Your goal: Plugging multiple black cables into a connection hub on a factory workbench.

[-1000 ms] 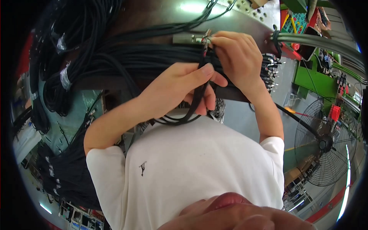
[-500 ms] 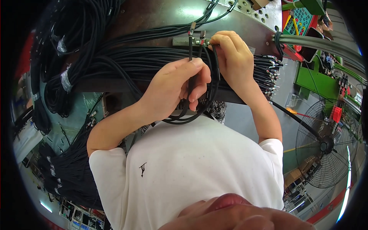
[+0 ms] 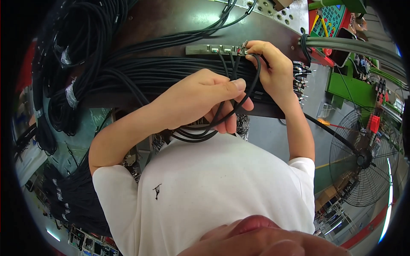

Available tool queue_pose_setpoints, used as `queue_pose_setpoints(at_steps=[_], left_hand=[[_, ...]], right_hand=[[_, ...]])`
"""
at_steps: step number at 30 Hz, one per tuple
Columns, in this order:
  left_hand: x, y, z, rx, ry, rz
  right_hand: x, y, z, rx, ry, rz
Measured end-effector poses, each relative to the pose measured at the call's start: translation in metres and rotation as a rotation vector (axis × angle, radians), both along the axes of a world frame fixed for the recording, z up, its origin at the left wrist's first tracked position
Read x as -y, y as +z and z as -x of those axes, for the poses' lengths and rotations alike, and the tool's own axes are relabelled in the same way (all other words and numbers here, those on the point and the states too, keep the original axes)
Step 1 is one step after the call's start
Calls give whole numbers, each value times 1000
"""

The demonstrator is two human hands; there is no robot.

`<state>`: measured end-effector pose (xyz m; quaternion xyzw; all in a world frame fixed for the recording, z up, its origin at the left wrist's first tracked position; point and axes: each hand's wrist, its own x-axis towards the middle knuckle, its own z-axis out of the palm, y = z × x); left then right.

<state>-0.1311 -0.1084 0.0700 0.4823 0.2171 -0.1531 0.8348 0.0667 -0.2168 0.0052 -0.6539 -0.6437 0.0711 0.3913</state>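
Note:
My left hand (image 3: 207, 96) pinches a black cable (image 3: 221, 112) between thumb and fingers, and cable loops hang below the palm in front of my shirt. At the right end of a narrow metal bar (image 3: 196, 50), my right hand (image 3: 273, 66) has its fingertips closed on a small metal cable connector (image 3: 244, 48). The black cable from that connector curves down past my left fingertips. Two other connectors, partly red and green, rest along the bar with their cables running toward me. Behind my hands lies a thick bundle of black cables (image 3: 166, 68), with many metal-tipped ends at its right.
Coiled black cables (image 3: 70, 91) tied with clear wrap hang at the left. A perforated metal plate (image 3: 277, 13) sits at the far edge of the brown table (image 3: 158, 21). On the right are a curved metal rail (image 3: 341, 44) and a large caged fan (image 3: 363, 160).
My left hand has moved right and slightly lower. The connectors that stood up above the bar now lie at it. My right hand has shifted a little right, to the bar's end.

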Motion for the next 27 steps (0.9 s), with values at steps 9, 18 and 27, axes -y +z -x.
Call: queue_pose_setpoints(at_steps=[9,18,27], left_hand=[[-1,1,-14,-62,-62,29],[-4,27,-29,-91,-203,-235],[-29,-10,-1,277,239,-960]], right_hand=[[1,0,-5,-95,32,91],[3,34,-8,365,74,-139],[14,5,-18,-136,-37,127]])
